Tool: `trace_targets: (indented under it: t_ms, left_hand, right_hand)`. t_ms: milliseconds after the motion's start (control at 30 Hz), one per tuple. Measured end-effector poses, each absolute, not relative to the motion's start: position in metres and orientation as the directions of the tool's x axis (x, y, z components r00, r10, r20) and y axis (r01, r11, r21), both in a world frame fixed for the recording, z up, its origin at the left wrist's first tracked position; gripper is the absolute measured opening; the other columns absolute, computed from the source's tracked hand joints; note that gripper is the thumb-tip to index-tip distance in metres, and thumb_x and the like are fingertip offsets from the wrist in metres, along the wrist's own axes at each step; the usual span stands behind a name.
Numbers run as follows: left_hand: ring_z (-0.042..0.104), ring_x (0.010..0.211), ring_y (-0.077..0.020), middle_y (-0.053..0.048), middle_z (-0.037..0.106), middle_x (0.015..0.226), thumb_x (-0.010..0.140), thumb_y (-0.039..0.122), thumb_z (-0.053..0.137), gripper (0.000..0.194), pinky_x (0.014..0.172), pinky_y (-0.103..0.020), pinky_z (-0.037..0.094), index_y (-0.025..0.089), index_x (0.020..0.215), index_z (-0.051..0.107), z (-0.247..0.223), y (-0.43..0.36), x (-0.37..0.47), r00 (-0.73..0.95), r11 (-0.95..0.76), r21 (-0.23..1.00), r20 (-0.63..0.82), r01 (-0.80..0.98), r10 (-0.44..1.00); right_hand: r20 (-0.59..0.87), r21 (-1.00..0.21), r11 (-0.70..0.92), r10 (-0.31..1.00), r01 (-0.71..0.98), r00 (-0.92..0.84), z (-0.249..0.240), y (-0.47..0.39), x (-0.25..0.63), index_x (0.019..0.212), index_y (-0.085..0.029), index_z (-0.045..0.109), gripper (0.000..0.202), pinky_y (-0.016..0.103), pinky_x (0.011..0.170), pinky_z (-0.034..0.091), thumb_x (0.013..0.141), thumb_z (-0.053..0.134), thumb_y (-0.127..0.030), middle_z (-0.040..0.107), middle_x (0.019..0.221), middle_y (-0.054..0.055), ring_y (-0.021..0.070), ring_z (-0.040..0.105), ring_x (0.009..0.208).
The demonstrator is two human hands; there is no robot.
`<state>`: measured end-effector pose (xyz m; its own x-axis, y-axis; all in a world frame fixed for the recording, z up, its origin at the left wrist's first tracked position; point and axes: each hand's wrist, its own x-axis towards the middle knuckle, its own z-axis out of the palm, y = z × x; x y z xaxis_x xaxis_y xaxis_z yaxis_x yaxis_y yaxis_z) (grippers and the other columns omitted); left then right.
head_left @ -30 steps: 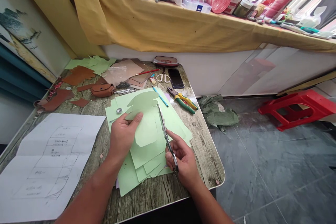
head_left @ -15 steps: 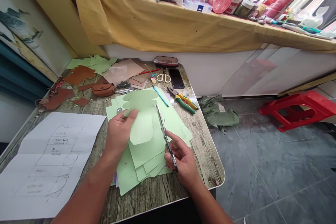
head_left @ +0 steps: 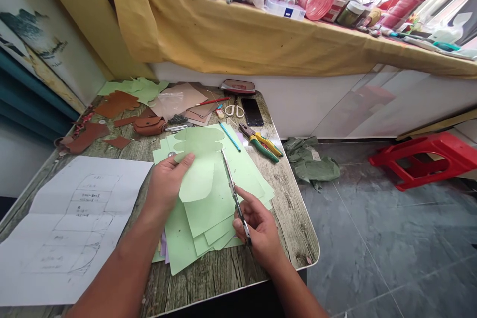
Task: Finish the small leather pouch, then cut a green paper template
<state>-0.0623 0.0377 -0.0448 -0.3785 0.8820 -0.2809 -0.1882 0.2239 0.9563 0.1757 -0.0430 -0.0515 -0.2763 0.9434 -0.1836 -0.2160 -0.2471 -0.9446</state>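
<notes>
My left hand [head_left: 167, 176] pinches the left edge of a green paper cut-out [head_left: 199, 174] between thumb and fingers. The cut-out has rounded lobes near its top and hangs above a stack of green sheets [head_left: 223, 218]. In my right hand [head_left: 261, 228] are slim metal scissors [head_left: 234, 191], their tips pointing up at the right edge of the cut-out, near the lobes. The blades look nearly closed. A white sheet with a pencil-drawn pattern [head_left: 80, 218] lies to the left of my left forearm.
Pliers [head_left: 261, 143], a blue pen [head_left: 230, 137], a phone [head_left: 252, 112] and white-handled scissors [head_left: 234, 110] lie behind the stack. Leather scraps and a brown pouch [head_left: 149, 125] are at the back left. A red stool [head_left: 425, 161] stands on the floor at right.
The lower end of the cut-out has swung slightly left. My left hand has shifted a little, still holding it. The scissors have barely moved. The whole view has shifted slightly.
</notes>
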Motion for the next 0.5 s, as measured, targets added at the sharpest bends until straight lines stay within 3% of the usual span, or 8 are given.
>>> trace_targets:
  t_ms: [500]
  left_hand:
    - [0.077,0.075,-0.0262,-0.009,0.084,0.094,0.07,0.066,0.093,0.067,0.064,-0.033,0.06,0.019,0.117,0.084,-0.0445,0.0382,-0.0677,-0.358,0.251,0.954,-0.294,-0.163,0.886]
  right_hand:
    - [-0.213,-0.95,-0.265,0.937,-0.165,-0.277,-0.0493,-0.0432,0.1762,0.153,-0.026,0.065,0.073,0.024,0.047,0.029,0.088,0.087,-0.052,0.041,0.083,-0.004,0.0106,0.034,0.059]
